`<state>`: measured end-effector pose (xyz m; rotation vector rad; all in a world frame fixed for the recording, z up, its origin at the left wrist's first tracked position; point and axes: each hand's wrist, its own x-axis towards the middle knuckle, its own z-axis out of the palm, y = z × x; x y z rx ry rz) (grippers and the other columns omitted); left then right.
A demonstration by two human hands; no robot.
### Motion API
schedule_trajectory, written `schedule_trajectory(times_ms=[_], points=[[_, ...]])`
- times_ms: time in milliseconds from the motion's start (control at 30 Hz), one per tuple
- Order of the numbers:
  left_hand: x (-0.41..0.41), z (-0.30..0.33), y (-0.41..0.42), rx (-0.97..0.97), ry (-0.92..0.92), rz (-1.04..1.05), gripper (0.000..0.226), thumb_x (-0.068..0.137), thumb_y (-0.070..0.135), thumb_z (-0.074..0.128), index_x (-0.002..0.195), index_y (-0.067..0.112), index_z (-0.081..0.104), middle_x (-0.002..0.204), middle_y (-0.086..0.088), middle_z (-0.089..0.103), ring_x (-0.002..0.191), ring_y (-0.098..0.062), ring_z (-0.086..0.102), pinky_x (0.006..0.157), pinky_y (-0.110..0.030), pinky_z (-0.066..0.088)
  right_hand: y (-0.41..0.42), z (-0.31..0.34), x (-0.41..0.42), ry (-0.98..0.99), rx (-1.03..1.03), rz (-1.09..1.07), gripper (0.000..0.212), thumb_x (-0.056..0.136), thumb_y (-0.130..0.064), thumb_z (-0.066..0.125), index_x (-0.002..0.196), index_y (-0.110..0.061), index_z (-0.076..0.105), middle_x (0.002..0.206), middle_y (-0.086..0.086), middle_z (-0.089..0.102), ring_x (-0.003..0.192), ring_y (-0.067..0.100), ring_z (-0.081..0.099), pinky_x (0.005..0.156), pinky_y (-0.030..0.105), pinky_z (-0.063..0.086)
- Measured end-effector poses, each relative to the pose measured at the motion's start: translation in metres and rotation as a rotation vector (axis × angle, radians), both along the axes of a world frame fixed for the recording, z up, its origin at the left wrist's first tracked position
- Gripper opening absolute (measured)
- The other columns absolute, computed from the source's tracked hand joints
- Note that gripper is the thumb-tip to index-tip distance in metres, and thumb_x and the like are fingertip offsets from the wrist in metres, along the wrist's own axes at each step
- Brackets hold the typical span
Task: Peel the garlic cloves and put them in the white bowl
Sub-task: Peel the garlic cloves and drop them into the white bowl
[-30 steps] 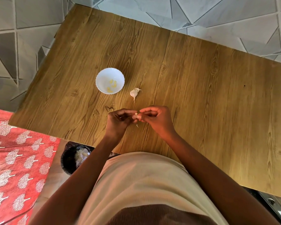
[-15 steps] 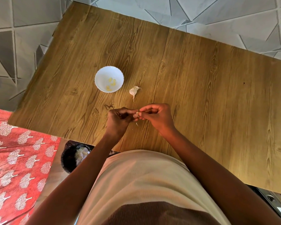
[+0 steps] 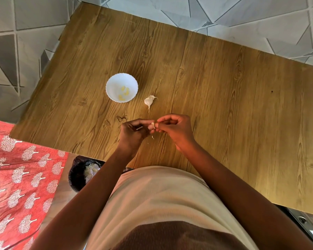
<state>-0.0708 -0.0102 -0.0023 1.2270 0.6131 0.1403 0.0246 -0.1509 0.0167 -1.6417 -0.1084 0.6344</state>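
A small garlic clove [image 3: 152, 125] is pinched between the fingertips of my left hand [image 3: 134, 133] and my right hand [image 3: 175, 129], just above the wooden table [image 3: 224, 105]. Most of the clove is hidden by my fingers. The white bowl [image 3: 112, 83] stands further back to the left and holds a few peeled yellowish cloves [image 3: 124, 92]. A partial garlic bulb [image 3: 149, 101] with its papery skin lies on the table between the bowl and my hands. Tiny skin scraps [image 3: 152, 137] lie under my hands.
A black bin [image 3: 78, 174] with garlic skins in it sits on the floor below the table's near edge, left of my body. A red patterned cloth [image 3: 16, 177] covers the lower left. Grey tiled floor surrounds the table.
Both hands stay together on the clove with only small finger movements. The view has shifted slightly.
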Motion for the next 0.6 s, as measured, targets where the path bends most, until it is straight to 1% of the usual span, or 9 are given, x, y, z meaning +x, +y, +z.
schedule_trajectory(times_ms=[67,200,267,333,467,600], points=[[-0.0001,-0.0015,0.0012,-0.016,0.005,0.003,0.019,0.088,-0.009,0.073,0.105,-0.001,0.076,0.096,-0.012,0.078,0.092,-0.025,0.074,0.081,-0.033,0.061,-0.0012,0.0010,-0.0001,0.034,0.017,0.007,0.019,0.079,0.002,0.083,0.098,0.004,0.075,0.082,0.016,0.077,0.072,0.025,0.075,0.069,0.031,0.061],[0.0006,0.0010,0.0012,0.076,-0.005,-0.016,0.020,0.087,-0.007,0.075,0.106,-0.001,0.077,0.097,-0.013,0.079,0.092,-0.024,0.075,0.080,-0.032,0.061,-0.0035,0.0006,-0.0007,0.049,0.027,0.012,0.022,0.081,-0.002,0.082,0.101,0.002,0.075,0.085,0.014,0.078,0.079,0.032,0.077,0.072,0.033,0.063],[0.0014,0.0034,0.0006,0.126,-0.014,-0.031,0.019,0.088,-0.007,0.075,0.106,-0.002,0.077,0.096,-0.011,0.079,0.090,-0.022,0.076,0.080,-0.031,0.062,-0.0028,0.0008,-0.0012,0.030,0.011,0.010,0.022,0.080,-0.003,0.083,0.101,0.001,0.076,0.084,0.013,0.078,0.079,0.032,0.077,0.072,0.033,0.063],[0.0024,0.0045,-0.0001,0.162,-0.027,-0.038,0.018,0.088,-0.005,0.075,0.106,-0.004,0.076,0.095,-0.011,0.079,0.089,-0.024,0.077,0.080,-0.031,0.062,-0.0023,0.0022,-0.0012,0.017,0.001,0.005,0.022,0.079,-0.003,0.085,0.099,0.000,0.077,0.084,0.012,0.078,0.078,0.030,0.077,0.072,0.034,0.063],[0.0022,0.0047,-0.0007,0.200,-0.024,-0.042,0.017,0.088,-0.003,0.076,0.104,-0.003,0.077,0.093,-0.012,0.079,0.087,-0.029,0.077,0.079,-0.033,0.063,-0.0021,0.0040,-0.0008,-0.007,-0.017,0.012,0.022,0.076,-0.002,0.086,0.096,0.001,0.077,0.083,0.011,0.078,0.077,0.027,0.077,0.073,0.034,0.063],[0.0025,0.0036,-0.0017,0.215,-0.023,-0.039,0.016,0.088,-0.003,0.077,0.104,-0.003,0.077,0.092,-0.011,0.080,0.085,-0.028,0.077,0.078,-0.034,0.063,-0.0013,0.0031,-0.0011,-0.037,-0.035,0.018,0.020,0.076,-0.002,0.086,0.094,0.001,0.078,0.082,0.010,0.078,0.076,0.026,0.076,0.070,0.033,0.062]])
